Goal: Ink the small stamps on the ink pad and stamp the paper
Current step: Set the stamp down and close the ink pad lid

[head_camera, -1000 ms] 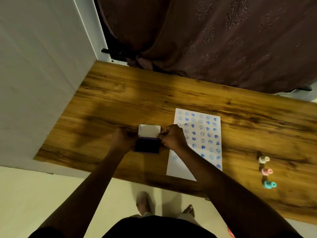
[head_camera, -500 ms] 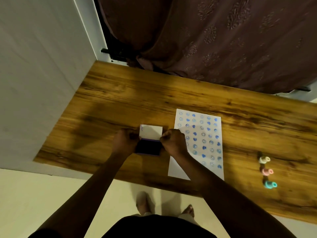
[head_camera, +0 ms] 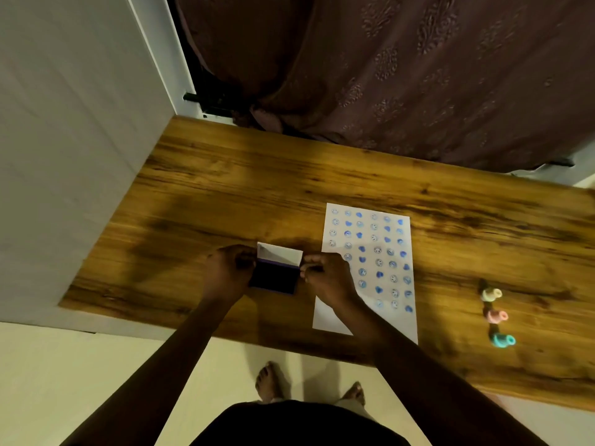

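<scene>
A dark blue ink pad (head_camera: 273, 278) with a white hinged lid (head_camera: 280, 253) lies on the wooden table (head_camera: 225, 194), lid partly raised. My left hand (head_camera: 225, 275) grips the pad's left side. My right hand (head_camera: 328, 280) pinches its right edge by the lid. To the right lies a white paper (head_camera: 370, 262) covered with several blue stamped faces and hearts; my right wrist covers its near left part. Three small stamps stand in a row at the right: cream (head_camera: 491, 295), pink (head_camera: 497, 316), teal (head_camera: 504, 340).
A white wall (head_camera: 64, 140) borders the table's left end. A dark patterned curtain (head_camera: 402, 75) hangs behind the far edge. The table's near edge runs over a pale floor, where my bare feet (head_camera: 270, 381) show.
The lid has tipped lower over the pad while both hands stay on the pad's sides. The camera view shifted slightly.
</scene>
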